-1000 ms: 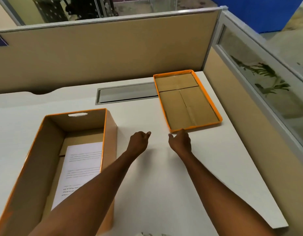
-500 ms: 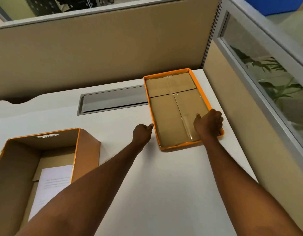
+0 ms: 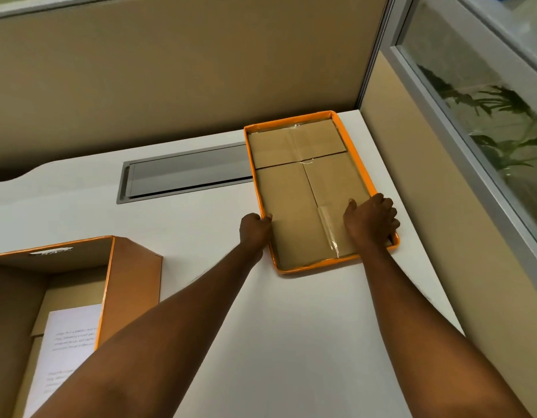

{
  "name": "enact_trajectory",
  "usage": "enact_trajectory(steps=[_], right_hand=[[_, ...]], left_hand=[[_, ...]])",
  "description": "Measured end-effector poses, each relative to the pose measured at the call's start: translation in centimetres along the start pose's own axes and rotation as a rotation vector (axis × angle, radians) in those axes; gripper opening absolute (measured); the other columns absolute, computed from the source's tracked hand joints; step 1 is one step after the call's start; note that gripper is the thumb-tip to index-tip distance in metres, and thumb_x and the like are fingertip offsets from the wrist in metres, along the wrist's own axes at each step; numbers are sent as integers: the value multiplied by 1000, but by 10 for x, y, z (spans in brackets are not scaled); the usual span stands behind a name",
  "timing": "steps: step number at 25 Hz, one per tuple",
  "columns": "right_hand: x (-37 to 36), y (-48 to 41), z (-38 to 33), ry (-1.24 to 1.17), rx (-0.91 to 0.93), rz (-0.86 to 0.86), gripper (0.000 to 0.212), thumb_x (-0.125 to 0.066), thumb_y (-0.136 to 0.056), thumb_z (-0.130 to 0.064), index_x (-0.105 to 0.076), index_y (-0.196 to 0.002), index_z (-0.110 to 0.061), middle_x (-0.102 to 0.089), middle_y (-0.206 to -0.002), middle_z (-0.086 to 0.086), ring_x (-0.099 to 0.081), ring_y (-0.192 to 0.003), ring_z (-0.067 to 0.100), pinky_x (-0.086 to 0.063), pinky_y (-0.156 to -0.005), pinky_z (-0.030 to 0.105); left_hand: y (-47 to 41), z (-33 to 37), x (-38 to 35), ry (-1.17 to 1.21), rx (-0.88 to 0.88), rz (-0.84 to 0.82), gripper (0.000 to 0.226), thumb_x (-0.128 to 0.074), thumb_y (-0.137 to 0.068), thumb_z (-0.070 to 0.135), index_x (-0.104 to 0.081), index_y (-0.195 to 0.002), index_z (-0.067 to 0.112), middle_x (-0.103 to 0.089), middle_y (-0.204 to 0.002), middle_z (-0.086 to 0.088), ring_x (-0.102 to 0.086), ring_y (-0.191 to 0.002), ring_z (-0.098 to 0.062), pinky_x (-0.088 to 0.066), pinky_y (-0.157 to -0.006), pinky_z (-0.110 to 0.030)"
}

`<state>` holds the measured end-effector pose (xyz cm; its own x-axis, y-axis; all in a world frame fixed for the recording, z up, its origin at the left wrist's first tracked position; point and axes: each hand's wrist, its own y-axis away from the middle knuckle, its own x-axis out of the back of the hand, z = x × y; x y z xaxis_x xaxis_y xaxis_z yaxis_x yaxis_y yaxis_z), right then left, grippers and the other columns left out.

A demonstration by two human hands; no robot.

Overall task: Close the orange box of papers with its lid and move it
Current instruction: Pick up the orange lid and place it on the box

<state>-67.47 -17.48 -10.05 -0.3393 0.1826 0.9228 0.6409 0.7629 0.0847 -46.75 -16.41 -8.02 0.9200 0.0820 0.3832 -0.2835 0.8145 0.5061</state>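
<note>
At the eight o'clock corner of the view, the orange box (image 3: 80,297) is seen standing open on the white desk (image 3: 291,342), its brown cardboard inner walls exposed and a handle slot cut in its far wall. A white sheet of paper (image 3: 65,351) is laid inside it; lines of small printed text are carried on the sheet, but they are too small to be read, and no brand or label can be made out on the box. Toward eleven o'clock, a grey metal cable tray (image 3: 186,173) is recessed into the desk, backed by a beige partition (image 3: 170,70). Near the centre, the left hand (image 3: 255,229) is curled against the left rim of the lid (image 3: 294,188), with its thumb tip hooked over the orange edge. The lid is laid upside down at about one o'clock, well apart from the box, its brown inside facing up and a strip of clear tape (image 3: 329,230) shining along its seam. The right hand (image 3: 369,220) is pressed on the lid's near right corner, its fingers folded over the right rim. At three o'clock, a glass panel (image 3: 487,116) is set in the side partition, with green leaves visible behind it.
</note>
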Motion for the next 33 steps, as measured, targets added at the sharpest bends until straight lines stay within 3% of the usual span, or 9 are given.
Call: enact_trajectory(steps=[3, 6, 10, 14, 21, 23, 27, 33], right_hand=[[11, 11, 1, -53, -1, 12, 45, -54, -90, -32, -48, -119, 0, -51, -125, 22, -47, -117, 39, -35, -97, 52], [14, 24, 7, -81, -53, -14, 38, -54, -90, -26, -49, -117, 0, -52, -124, 22, -47, -117, 39, -36, -95, 53], [35, 64, 14, -139, -128, -86, 32, -55, -90, -21, -51, -114, 0, -52, -123, 21, -47, -117, 38, -38, -93, 53], [51, 114, 17, -185, -139, -142, 34, -56, -89, -21, -51, -115, -1, -50, -122, 20, -47, -116, 37, -39, -94, 51], [92, 184, 23, -232, -136, -206, 43, -55, -90, -30, -48, -122, 0, -46, -128, 20, -45, -119, 38, -39, -97, 50], [108, 199, 22, -275, -117, -245, 46, -55, -91, -27, -42, -126, -1, -46, -131, 22, -47, -120, 39, -41, -96, 48], [140, 242, 6, -446, 1, -384, 41, -50, -95, -28, -32, -124, -5, -53, -123, 19, -55, -106, 35, -43, -78, 37], [153, 341, -45, -660, 160, -452, 34, -39, -98, -38, -54, -115, -12, -60, -115, 10, -57, -97, 27, -48, -86, 40]], left_hand=[[10, -4, 8, 55, 16, -7, 14, -47, -87, 6, -52, -74, 5, -47, -74, -15, -43, -71, -26, -35, -63, -35], [22, -11, 10, 84, 46, 10, 21, -40, -83, 3, -47, -64, 7, -45, -65, -7, -40, -63, -23, -32, -59, -31], [55, -22, 31, 79, 20, 96, 22, -40, -82, 1, -52, -66, 9, -49, -70, -11, -39, -69, -25, -33, -65, -31], [84, -26, 60, 72, -36, 147, 27, -38, -87, 2, -48, -62, 7, -45, -61, -7, -39, -69, -25, -28, -54, -28], [128, -41, 117, 94, -122, 231, 28, -42, -95, 12, -66, -95, -2, -60, -85, -12, -54, -78, -27, -43, -72, -34], [140, -42, 138, 105, -155, 236, 28, -44, -96, 14, -67, -97, -2, -61, -84, -8, -54, -75, -23, -42, -71, -32], [159, -41, 199, 194, -204, 221, 25, -49, -94, 17, -69, -96, 2, -64, -84, -12, -58, -78, -27, -44, -71, -33], [182, -65, 322, 234, -196, 209, 22, -53, -92, 20, -69, -89, 5, -64, -79, -7, -59, -72, -21, -47, -62, -31]])
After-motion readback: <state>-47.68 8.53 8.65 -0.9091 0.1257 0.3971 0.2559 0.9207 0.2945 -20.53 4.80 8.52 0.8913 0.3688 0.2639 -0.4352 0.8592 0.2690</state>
